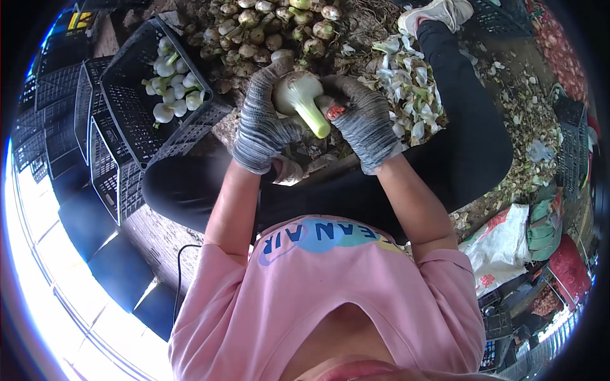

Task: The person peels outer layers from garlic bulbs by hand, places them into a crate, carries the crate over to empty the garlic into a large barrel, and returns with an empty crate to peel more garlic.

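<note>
A whitish garlic bulb [297,92] with a thick, cut pale-green stem is held between my gloved hands, its brownish root end pointing away from me. My left hand [262,120], in a grey knitted glove, wraps the bulb's left side. From the right, my right hand [365,117] closes against the bulb and the base of its stem. A red-orange patch shows at this glove's thumb. Whether a small tool is tucked in the right fingers is hidden. Beyond the hands lies a heap of unpeeled bulbs [260,28], brown and dirty.
A black plastic crate [117,86] at the left holds several clean white bulbs [170,95]. Peeled skins [413,89] are piled right of my hands, near my outstretched leg. A white woven sack [502,244] lies at the right, and red mesh sacks [559,51] stand farther back.
</note>
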### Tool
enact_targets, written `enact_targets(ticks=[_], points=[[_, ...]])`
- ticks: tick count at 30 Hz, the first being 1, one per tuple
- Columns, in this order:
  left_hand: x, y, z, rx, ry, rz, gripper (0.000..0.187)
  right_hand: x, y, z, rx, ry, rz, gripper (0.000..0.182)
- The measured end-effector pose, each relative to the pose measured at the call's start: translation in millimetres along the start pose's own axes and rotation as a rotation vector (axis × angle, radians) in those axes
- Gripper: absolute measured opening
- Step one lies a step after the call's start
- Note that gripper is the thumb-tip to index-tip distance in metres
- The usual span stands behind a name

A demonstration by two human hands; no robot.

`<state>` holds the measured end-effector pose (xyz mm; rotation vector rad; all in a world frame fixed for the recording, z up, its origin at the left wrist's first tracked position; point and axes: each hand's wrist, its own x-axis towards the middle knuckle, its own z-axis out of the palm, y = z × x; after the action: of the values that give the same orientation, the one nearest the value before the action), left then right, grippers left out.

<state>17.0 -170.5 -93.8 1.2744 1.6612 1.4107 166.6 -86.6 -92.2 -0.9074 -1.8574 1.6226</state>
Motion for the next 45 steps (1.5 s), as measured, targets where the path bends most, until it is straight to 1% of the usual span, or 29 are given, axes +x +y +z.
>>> enact_targets(ticks=[4,5,7,8,9,10,11,12,13,16,18,20,21,22,23,24,26,27,28,30,33,36,37,40,41,42,43,44,45], points=[[-4,14,10,0.079,0.085,-0.092,0.078,0,13,3,-0.332,0.048,-0.118,0.019],[-6,5,10,0.087,0.088,-0.097,0.077,1,13,3,-0.37,0.075,-0.173,0.017],[-8,2,8,-0.07,0.048,-0.158,0.079,2,11,0,-0.446,0.134,-0.281,0.014],[-9,0,7,-0.149,0.026,-0.187,0.08,5,13,-1,-0.298,0.109,-0.137,0.015],[-14,-12,2,-0.14,0.042,-0.079,0.086,10,17,-2,-0.149,0.083,0.007,0.016],[-13,-13,-1,-0.256,-0.025,-0.203,0.086,15,23,-3,0.001,0.055,0.151,0.017],[-12,-13,-4,-0.369,-0.092,-0.324,0.086,20,37,-3,0.466,0.004,0.296,0.017],[-9,-12,-6,-0.481,-0.157,-0.441,0.087,20,50,0,0.467,0.026,0.155,0.017],[2,-6,3,-0.673,-0.215,-0.329,0.078,21,46,3,0.466,0.047,0.017,0.016],[-4,-5,2,-0.461,-0.084,-0.303,0.067,15,18,-8,0.68,-0.107,0.235,0.019],[-2,-14,5,-0.504,-0.058,-0.346,0.066,11,24,-2,0.294,-0.033,0.05,0.022],[3,-13,13,-0.545,-0.027,-0.391,0.066,12,16,-5,0.03,0.018,-0.2,0.021],[0,-6,15,-0.686,-0.018,-0.497,0.07,14,14,-4,-0.098,0.031,-0.32,0.021],[-3,-11,19,-0.942,0.087,-0.735,0.075,15,14,-3,-0.227,0.045,-0.441,0.02],[-4,-15,21,-1.004,0.117,-0.692,0.074,15,14,-2,-0.207,-0.006,-0.518,0.017],[-2,-16,23,-1.066,0.144,-0.647,0.074,13,12,-2,-0.018,0.027,-0.342,0.014],[2,0,22,-1.09,0.04,-0.6,0.072,8,4,-3,0.35,0.088,0.019,0.008],[2,6,21,-1.1,-0.011,-0.58,0.071,13,-2,-7,0.711,0.174,0.184,0.011],[-1,-8,15,-1.088,-0.013,-0.609,0.074,19,-1,-16,0.856,0.265,0.188,0.009],[-5,-17,10,-1.063,-0.016,-0.545,0.075,31,15,-37,0.969,0.341,0.242,0.009],[-1,-10,6,-1.121,0.068,-0.546,0.071,32,19,-46,0.911,0.448,0.253,0.009],[-1,-19,-3,-1.394,0.059,-0.589,0.062,19,32,-41,0.539,0.149,0.281,0.015],[-3,-23,-7,-1.54,0.103,-0.62,0.051,17,35,-34,0.061,0.03,-0.021,0.02],[0,-22,-19,-1.19,0.36,-0.516,0.041,10,24,-30,-0.312,-0.447,0.044,0.033],[2,-21,-25,-1.069,0.44,-0.484,0.037,11,21,-27,-0.434,-0.486,0.039,0.036],[9,-24,-43,-1.214,0.582,-0.421,0.038,10,22,-25,-0.443,-0.464,0.04,0.036],[7,-38,-69,-1.441,0.397,-0.186,0.051,9,22,-24,-0.451,-0.441,0.042,0.035],[10,-31,-81,-1.566,0.415,-0.08,0.062,8,23,-23,-0.46,-0.417,0.044,0.035],[15,-28,-100,-1.534,0.623,-0.117,0.068,11,20,-26,-0.432,-0.437,0.111,0.035]])
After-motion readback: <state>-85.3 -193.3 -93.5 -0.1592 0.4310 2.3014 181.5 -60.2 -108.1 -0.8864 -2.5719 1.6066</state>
